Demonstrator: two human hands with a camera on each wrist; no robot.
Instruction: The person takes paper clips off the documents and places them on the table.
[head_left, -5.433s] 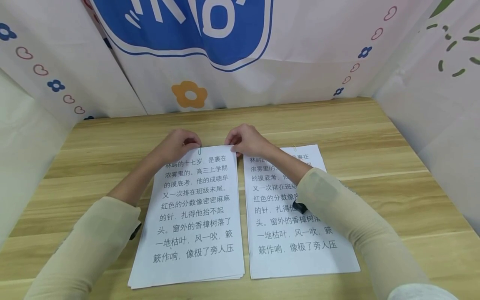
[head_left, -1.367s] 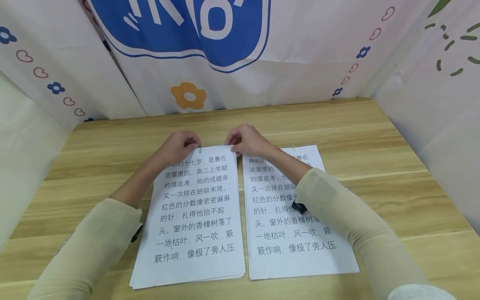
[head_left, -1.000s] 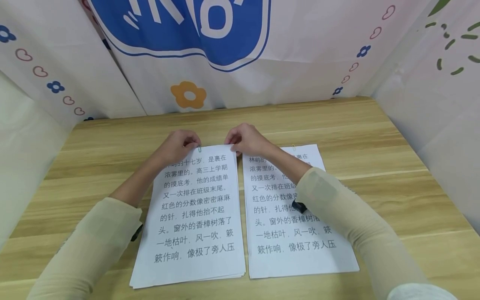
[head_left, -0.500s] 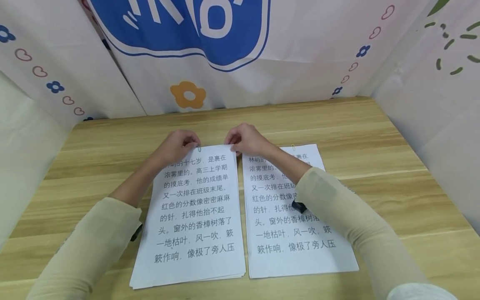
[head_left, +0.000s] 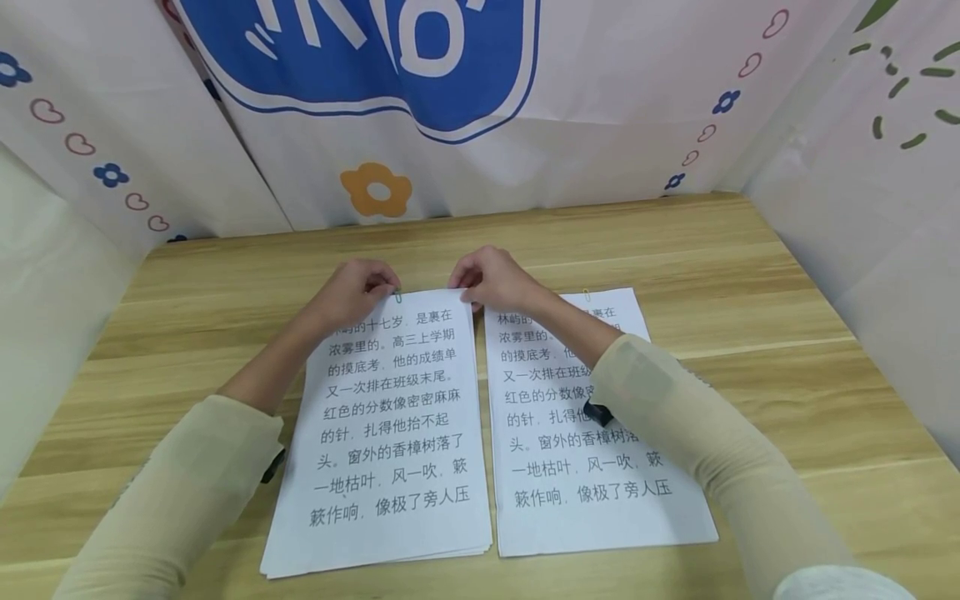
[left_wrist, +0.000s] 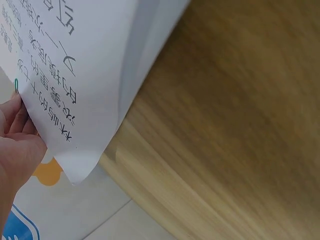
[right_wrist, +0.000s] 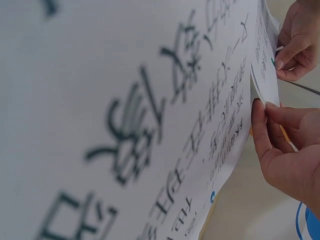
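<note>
In the head view, the left stack of printed paper lies on the table with a green paper clip on its top edge. My left hand pinches at that clip with thumb and fingertips; the left wrist view shows the clip just past the fingertips. The stack's upper right corner is pinched by my right hand, with thumb in front and fingers behind, as the right wrist view shows. A second printed stack lies to the right, partly under my right forearm, with a yellow paper clip on top.
The wood-grain table ends at a white patterned cloth hanging behind it. White cloth also stands at both sides. A narrow gap separates the two stacks.
Both hands keep nearly the same place. The green clip sits slightly higher and a touch further left against the paper's top edge. The right stack has not moved.
</note>
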